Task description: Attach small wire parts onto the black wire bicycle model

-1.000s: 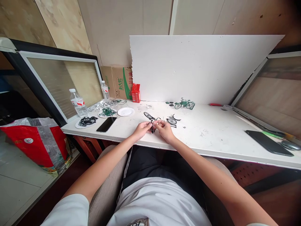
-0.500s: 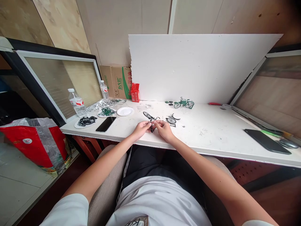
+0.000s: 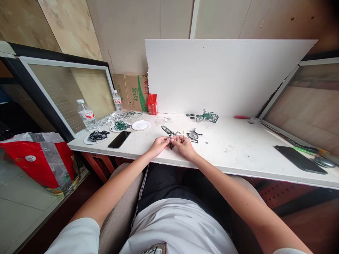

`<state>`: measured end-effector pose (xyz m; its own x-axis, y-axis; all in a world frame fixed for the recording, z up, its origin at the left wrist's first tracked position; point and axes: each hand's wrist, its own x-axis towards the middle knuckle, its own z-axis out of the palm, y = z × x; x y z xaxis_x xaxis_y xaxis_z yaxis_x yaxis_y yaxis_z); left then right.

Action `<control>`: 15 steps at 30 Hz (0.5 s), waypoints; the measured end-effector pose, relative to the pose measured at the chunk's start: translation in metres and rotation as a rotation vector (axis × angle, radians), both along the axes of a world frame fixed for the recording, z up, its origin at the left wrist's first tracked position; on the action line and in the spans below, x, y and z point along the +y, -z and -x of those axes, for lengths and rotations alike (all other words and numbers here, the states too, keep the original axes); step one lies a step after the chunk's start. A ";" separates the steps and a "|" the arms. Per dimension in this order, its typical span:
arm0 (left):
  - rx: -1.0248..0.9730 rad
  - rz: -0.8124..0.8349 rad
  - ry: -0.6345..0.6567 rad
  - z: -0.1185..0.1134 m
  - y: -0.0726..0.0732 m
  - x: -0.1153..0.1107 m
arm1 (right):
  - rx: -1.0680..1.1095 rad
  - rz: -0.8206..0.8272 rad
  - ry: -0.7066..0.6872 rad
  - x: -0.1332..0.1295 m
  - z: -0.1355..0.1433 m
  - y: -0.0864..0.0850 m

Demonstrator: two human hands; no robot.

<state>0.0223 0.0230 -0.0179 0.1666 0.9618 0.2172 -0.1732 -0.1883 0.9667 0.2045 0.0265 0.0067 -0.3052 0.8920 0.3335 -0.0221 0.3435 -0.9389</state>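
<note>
Near the front edge of the table, my left hand [image 3: 159,145] is closed on a black model bicycle frame [image 3: 171,144] with a front wheel [image 3: 166,129] on its far end. My right hand [image 3: 184,146] pinches at the same frame from the other side, its fingertips close to those of my left. Whether a small separate part sits between the right fingertips is too small to tell. Just right of my hands lie a loose spoked wheel [image 3: 193,135] and a curved black part [image 3: 198,132]. A finished-looking green model bicycle [image 3: 208,116] stands farther back.
On the left are a plate of black parts [image 3: 91,141], a plate of green parts [image 3: 113,129], a white plate [image 3: 141,125], a phone [image 3: 119,139] and a water bottle [image 3: 88,118]. A red box [image 3: 152,104] stands behind. At right lies another black phone [image 3: 299,158].
My right fingers have shifted slightly against the model frame. Both hands stay in nearly the same place, and the other things have not moved.
</note>
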 end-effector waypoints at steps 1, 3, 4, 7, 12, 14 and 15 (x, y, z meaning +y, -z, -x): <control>0.001 -0.002 0.001 0.000 0.000 0.000 | 0.007 0.005 -0.004 0.000 0.000 0.000; 0.003 -0.005 0.003 0.000 -0.001 -0.001 | 0.020 0.013 -0.011 -0.001 0.000 -0.001; 0.005 -0.005 0.005 -0.001 -0.002 -0.002 | 0.026 0.018 -0.012 -0.002 0.000 -0.001; 0.011 0.004 0.005 -0.002 -0.005 -0.004 | 0.044 0.040 0.003 -0.002 0.000 -0.002; 0.005 0.025 -0.016 -0.003 -0.006 -0.006 | 0.074 0.105 -0.008 -0.001 0.000 0.000; 0.001 0.025 -0.015 -0.003 -0.006 -0.005 | 0.086 0.110 -0.033 0.000 0.000 0.000; 0.000 0.025 -0.011 -0.003 -0.005 -0.005 | 0.090 0.109 -0.044 0.000 0.000 0.000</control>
